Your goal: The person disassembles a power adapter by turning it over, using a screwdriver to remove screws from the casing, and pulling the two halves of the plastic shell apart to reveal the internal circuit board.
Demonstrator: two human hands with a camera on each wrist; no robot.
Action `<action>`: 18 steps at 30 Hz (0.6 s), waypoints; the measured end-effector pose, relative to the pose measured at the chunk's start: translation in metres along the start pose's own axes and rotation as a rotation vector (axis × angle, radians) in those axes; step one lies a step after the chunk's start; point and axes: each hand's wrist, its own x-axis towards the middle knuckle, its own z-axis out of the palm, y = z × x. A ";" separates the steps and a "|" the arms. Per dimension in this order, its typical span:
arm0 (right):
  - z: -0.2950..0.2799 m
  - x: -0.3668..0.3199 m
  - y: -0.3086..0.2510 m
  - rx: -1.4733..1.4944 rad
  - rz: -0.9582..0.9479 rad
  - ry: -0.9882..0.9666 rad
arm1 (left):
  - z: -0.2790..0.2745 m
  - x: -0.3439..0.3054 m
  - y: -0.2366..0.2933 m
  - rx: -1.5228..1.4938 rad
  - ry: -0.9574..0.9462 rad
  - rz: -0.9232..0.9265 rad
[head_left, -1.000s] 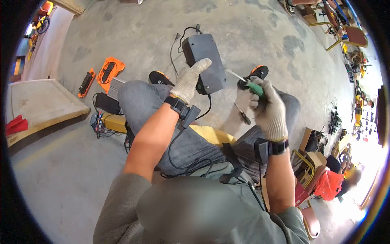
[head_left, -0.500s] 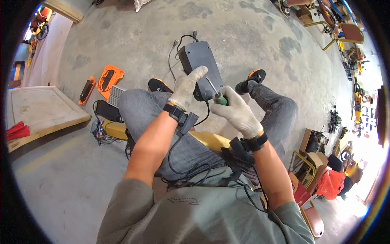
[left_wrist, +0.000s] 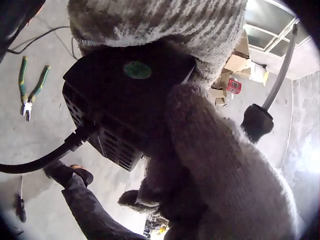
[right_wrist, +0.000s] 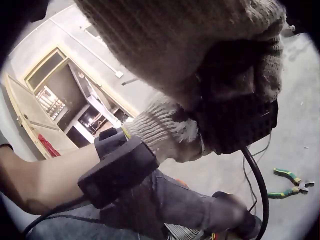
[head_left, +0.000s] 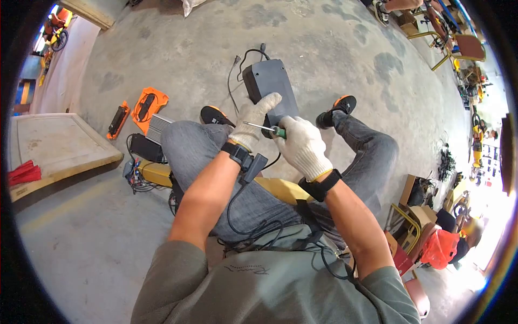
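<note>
Dark grey rectangular plastic box (head_left: pixel 273 81): held over the grey concrete floor (head_left: pixel 318 65), in front of the seated person and between the spread knees. End face nearest the body carries a green oval mark (left_wrist: pixel 137 70); slotted vents run beside it, and a thick black cable (left_wrist: pixel 47 162) leaves that end.

Left hand (head_left: pixel 252 120), in an off-white knitted glove: fingers grip the box along its left side, thumb laid across the top face.

Right hand (head_left: pixel 302 144), gloved alike, at the near end of the box: fingers curled around a screwdriver with green handle and slim metal shaft (head_left: pixel 279 131). Shaft points left, tip apart from the box. Contact between right glove and box: cannot tell.

Around the box, on the floor: pliers with green-and-yellow handles (right_wrist: pixel 289 187), near it; a second, dark-handled screwdriver (left_wrist: pixel 21 207). Beyond its far end, a thin black lead with plug (head_left: pixel 236 60). Well to its left: an orange plastic tray (head_left: pixel 157 97) bearing a black part, an orange-and-black bar (head_left: pixel 116 122) and a silver finned metal block (head_left: pixel 158 128).
</note>
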 end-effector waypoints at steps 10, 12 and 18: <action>0.008 0.006 0.002 0.077 -0.045 0.040 | 0.007 -0.013 0.015 0.077 0.014 -0.048; 0.007 0.005 0.001 0.100 -0.024 0.057 | 0.004 -0.014 0.014 0.085 0.002 -0.041; -0.028 0.004 0.003 0.306 0.125 0.089 | -0.011 0.004 -0.008 0.164 0.060 -0.092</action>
